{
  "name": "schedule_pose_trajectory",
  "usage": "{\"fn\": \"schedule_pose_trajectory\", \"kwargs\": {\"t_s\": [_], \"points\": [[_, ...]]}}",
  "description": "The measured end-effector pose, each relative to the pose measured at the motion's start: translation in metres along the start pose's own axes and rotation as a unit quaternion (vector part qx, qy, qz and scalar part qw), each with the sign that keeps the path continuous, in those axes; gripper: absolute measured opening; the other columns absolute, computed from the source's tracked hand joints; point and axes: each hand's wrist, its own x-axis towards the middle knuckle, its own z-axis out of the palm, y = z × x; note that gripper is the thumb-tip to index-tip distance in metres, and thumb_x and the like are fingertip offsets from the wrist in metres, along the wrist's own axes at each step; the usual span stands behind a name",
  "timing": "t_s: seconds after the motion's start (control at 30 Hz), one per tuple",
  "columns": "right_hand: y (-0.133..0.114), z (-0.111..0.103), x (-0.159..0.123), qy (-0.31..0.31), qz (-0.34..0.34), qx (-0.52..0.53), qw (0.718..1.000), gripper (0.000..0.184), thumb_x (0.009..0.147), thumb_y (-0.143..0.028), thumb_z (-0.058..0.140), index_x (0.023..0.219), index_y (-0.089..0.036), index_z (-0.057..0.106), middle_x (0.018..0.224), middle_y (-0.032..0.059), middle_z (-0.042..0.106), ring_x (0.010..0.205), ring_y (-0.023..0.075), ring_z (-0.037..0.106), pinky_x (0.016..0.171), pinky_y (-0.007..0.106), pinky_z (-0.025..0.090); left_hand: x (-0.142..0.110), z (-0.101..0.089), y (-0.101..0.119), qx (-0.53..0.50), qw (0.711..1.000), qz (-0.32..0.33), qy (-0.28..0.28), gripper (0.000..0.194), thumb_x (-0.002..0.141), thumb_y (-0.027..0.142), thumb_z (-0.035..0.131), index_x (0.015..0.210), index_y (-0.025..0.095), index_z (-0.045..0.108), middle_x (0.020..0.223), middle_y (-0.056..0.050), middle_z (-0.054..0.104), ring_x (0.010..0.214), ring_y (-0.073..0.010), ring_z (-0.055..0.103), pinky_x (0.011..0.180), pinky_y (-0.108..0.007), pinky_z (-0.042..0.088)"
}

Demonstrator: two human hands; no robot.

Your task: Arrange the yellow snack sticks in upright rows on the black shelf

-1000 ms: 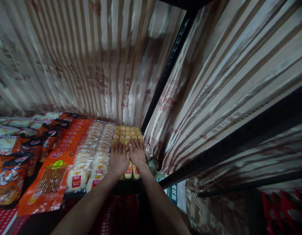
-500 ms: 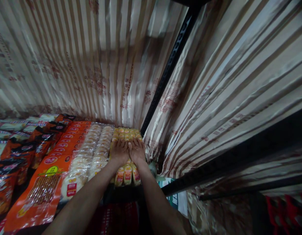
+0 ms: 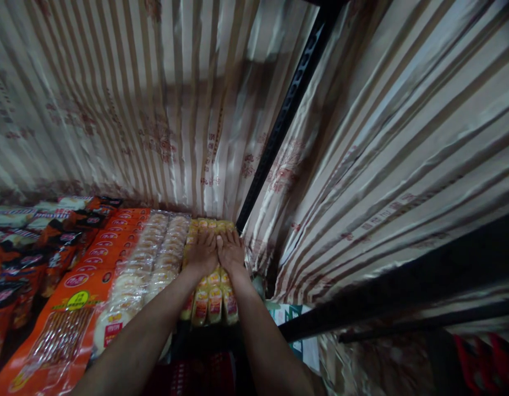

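Rows of small yellow-wrapped snack packs stand at the right end of the shelf. My left hand lies flat on top of them, fingers spread and pointing to the back. Beside it my right hand rests flat on the same packs, the two thumbs close together. Both palms hide the middle of the rows. Just left of my left hand are two rows of round pastries in clear wrappers.
Orange bags of stick snacks and black-and-orange bags fill the shelf on the left. A black perforated post rises at the back corner. Striped curtain cloth hangs behind. A dark rail crosses on the right.
Both hands stay flat on the yellow packs. The view has shifted slightly, so the shelf goods sit a little lower and further left in the picture.
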Motion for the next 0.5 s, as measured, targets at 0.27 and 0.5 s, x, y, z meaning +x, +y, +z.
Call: {"fn": "schedule_pose_trajectory", "kwargs": {"t_s": [0.27, 0.5], "points": [[0.004, 0.005, -0.002, 0.012, -0.011, -0.010, 1.000, 0.050, 0.094, -0.039, 0.016, 0.129, -0.023, 0.047, 0.137, 0.0019, 0.045, 0.131, 0.0205, 0.029, 0.106, 0.040, 0.019, 0.005, 0.012, -0.004, -0.014, 1.000, 0.023, -0.004, 0.047, 0.088, 0.024, 0.027, 0.132, 0.017, 0.040, 0.141, -0.009, 0.037, 0.134, -0.0240, 0.026, 0.108, -0.046, 0.019], [0.005, 0.001, 0.009, -0.012, 0.002, 0.003, 1.000, 0.052, 0.093, -0.042, 0.015, 0.134, -0.022, 0.039, 0.146, 0.0039, 0.028, 0.136, 0.0223, 0.018, 0.106, 0.042, 0.018, 0.008, 0.007, -0.006, -0.020, 0.999, -0.037, 0.015, 0.051, 0.089, 0.037, 0.024, 0.132, 0.013, 0.039, 0.142, -0.013, 0.035, 0.134, -0.0270, 0.025, 0.107, -0.049, 0.017]]}}
